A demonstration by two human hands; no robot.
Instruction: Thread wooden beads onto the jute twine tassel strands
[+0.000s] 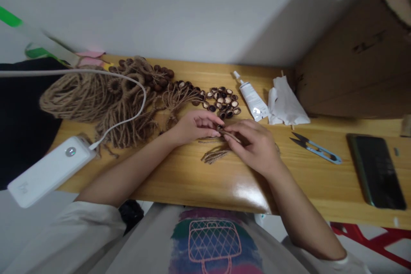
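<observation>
I'm watching the left hand [196,127] pinching what looks like a dark shell [220,128] above the table [192,175] — the right hand [255,142] is gripping brown cord [233,136] beside it — and a slackening pinch could be sending it rolling.

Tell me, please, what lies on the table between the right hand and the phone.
In the head view, small blue-handled scissors lie between the right hand and the phone.
</observation>
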